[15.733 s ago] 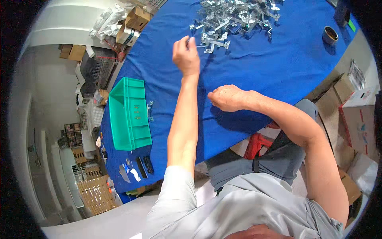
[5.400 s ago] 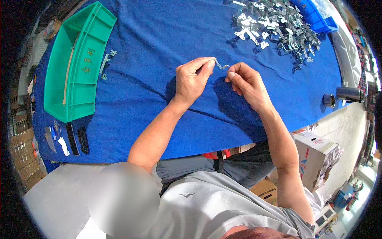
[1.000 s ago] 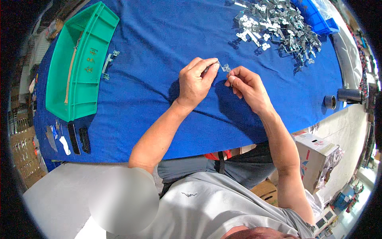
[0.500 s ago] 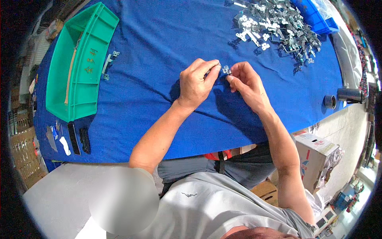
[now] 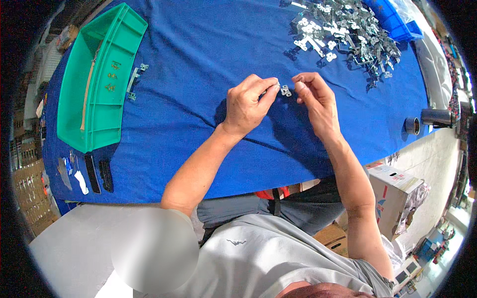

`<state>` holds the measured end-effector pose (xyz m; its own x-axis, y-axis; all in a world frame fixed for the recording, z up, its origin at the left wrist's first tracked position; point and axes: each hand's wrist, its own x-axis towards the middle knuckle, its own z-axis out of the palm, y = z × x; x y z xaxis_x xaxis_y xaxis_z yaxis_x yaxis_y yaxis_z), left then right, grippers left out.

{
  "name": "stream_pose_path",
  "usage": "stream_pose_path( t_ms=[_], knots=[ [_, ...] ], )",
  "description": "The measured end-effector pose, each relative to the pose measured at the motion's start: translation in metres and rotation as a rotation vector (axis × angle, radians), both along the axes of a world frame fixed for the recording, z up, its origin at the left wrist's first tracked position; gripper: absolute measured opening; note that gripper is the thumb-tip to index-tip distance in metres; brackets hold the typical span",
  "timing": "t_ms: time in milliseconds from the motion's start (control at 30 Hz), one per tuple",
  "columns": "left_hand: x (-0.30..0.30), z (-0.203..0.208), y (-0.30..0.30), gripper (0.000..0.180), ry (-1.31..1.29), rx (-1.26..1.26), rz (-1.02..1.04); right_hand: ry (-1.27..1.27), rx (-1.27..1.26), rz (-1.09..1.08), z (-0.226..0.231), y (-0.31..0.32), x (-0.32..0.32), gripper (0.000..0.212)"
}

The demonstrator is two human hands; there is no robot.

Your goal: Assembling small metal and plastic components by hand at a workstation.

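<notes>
Over the middle of the blue cloth, my left hand (image 5: pixel 247 105) pinches a small silvery metal bracket (image 5: pixel 285 91) between thumb and fingertips. The bracket's end with holes sticks out to the right of the fingers; its other end is hidden by them. Just right of it, and apart from it, my right hand (image 5: pixel 318 99) has its thumb and index finger pressed together. Whether something tiny is between them I cannot make out. A similar long metal bracket (image 5: pixel 133 80) lies on the cloth beside the green crate (image 5: pixel 113 82).
A heap of metal brackets (image 5: pixel 343 35) covers the far right, next to a blue bin (image 5: pixel 390 20). At the right edge stand a dark cylinder (image 5: pixel 437 117) and a short round tube (image 5: pixel 412 126). Black strip-like objects (image 5: pixel 92 173) lie near left. A cardboard box (image 5: pixel 392 186) stands below the table edge.
My right hand has drawn back slightly up and right from the bracket, its thumb and index finger now together. The bracket's end has dropped a little and turned. My left hand has barely shifted.
</notes>
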<state>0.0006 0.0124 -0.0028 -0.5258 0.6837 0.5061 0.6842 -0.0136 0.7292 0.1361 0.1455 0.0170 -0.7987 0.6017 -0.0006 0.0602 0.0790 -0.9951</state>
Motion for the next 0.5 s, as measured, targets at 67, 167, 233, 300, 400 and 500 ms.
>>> stream_pose_path(
  t_ms=[67, 167, 233, 300, 400, 500],
  knots=[
    [-0.0006, -0.0006, -0.0005, 0.013, -0.141, 0.003, 0.056, -0.039, -0.067, 0.016, -0.0022, 0.005, 0.0024, 0.016],
    [-0.0034, 0.0005, -0.0008, 0.013, -0.17, 0.052, 0.104, -0.256, -0.239, 0.154, 0.0067, 0.0027, 0.0035, 0.018],
    [-0.0033, 0.0022, -0.0014, 0.013, -0.175, 0.035, 0.105, -0.253, -0.254, 0.198, 0.0045, -0.0015, 0.002, 0.019],
    [-0.0023, 0.0038, -0.0008, 0.014, -0.183, 0.016, 0.102, -0.217, -0.261, 0.198, 0.004, -0.0036, 0.0023, 0.018],
    [-0.0024, 0.0018, 0.0, 0.014, -0.166, 0.034, 0.093, -0.209, -0.253, 0.207, 0.0028, -0.0027, 0.0018, 0.019],
    [-0.0025, 0.0017, -0.001, 0.014, -0.129, 0.016, 0.08, -0.224, -0.121, 0.171, 0.0044, -0.004, 0.0014, 0.017]
  ],
)
